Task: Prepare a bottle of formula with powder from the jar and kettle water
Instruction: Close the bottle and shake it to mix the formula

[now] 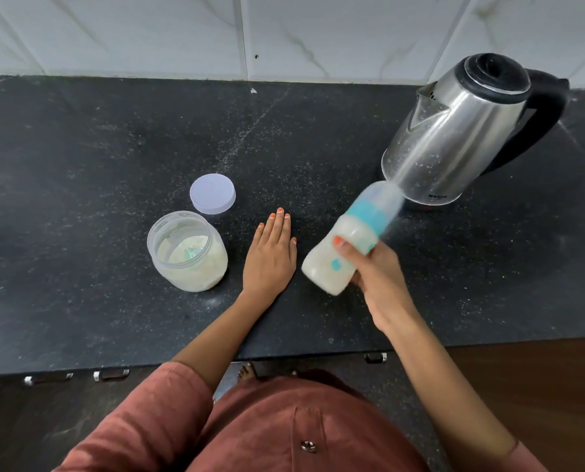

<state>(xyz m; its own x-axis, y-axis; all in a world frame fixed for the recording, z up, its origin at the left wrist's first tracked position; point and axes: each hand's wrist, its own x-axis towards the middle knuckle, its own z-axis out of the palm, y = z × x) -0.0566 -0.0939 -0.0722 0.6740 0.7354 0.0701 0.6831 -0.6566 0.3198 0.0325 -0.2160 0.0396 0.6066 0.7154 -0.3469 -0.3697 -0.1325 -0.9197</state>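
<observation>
Bottle (pixel 321 264) is hanging tilted over the worktop (pixel 80 148) near its front edge, cap blurred; right hand (pixel 379 277) is gripping its lower body. Left hand (pixel 270 257) is lying flat, released. Judging: filled, weighty, smooth plastic; gripping the waist is looking safest.

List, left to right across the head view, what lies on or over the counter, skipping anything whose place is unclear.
powder jar → left hand, resting flat → bottle, gripped by the right hand → kettle
</observation>
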